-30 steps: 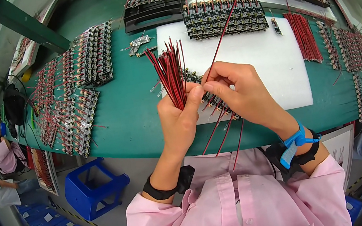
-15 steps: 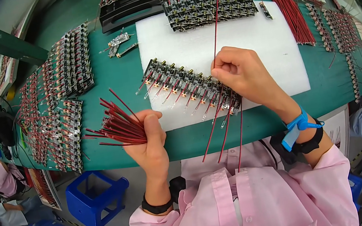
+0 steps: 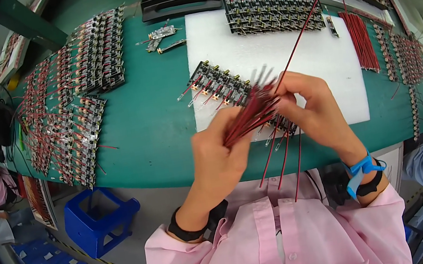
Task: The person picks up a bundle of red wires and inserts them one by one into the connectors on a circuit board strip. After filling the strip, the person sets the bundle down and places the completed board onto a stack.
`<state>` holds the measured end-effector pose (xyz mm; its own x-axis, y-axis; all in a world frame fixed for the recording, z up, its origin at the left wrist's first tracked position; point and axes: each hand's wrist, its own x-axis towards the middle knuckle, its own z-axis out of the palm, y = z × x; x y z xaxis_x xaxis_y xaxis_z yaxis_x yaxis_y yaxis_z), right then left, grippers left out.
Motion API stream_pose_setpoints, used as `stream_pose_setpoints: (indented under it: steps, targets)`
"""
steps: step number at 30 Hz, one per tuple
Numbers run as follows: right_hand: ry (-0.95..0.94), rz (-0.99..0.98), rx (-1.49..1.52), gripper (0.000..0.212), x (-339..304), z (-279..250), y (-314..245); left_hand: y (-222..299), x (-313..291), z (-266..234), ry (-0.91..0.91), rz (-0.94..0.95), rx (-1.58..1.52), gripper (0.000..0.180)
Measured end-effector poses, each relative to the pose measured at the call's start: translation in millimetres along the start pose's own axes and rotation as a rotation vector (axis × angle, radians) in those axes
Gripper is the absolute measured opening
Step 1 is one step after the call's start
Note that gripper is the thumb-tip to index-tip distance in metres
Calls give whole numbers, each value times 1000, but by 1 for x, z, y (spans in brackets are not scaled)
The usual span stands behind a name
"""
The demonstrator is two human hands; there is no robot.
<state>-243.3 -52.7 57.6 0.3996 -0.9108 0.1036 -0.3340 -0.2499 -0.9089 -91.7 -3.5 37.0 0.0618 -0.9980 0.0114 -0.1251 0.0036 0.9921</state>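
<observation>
My left hand [image 3: 216, 145] is closed round a bundle of dark red wires [image 3: 245, 118], whose tips are smeared by motion. Close beside those tips, my right hand [image 3: 311, 109] pinches one long red wire [image 3: 297, 42] that slants up to the right. Beneath both hands, a row of small circuit boards [image 3: 217, 82] with clear-tipped leads lies slantwise on a white foam sheet [image 3: 322, 57]. Several red wires hang from its near right end past the table edge. The bundle and my hands hide the middle of the row.
A block of circuit boards [image 3: 272, 10] covers the foam's far edge, near a black tray [image 3: 181, 0]. More wired boards [image 3: 98, 56] fill the left of the green table [image 3: 155, 96]. Loose red wires [image 3: 359, 43] lie at the right. A blue stool [image 3: 100, 218] stands below the table.
My left hand has brought the wire bundle rightward over the row, up to my right hand. My right hand has shifted slightly down and right, still holding the single wire. The view has shifted.
</observation>
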Motion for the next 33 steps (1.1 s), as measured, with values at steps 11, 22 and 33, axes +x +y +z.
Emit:
stream_pose_setpoints:
  steps: [11, 22, 33]
  targets:
    - [12, -88, 30, 9, -2, 5, -5, -1, 4, 8, -59, 46, -90, 5]
    - [-67, 22, 36, 5, -3, 1, -4, -4, 7, 6, -96, 8, -100, 5]
    - [150, 137, -120, 7, 4, -1, 31, -13, -1, -2, 140, 138, -40, 8]
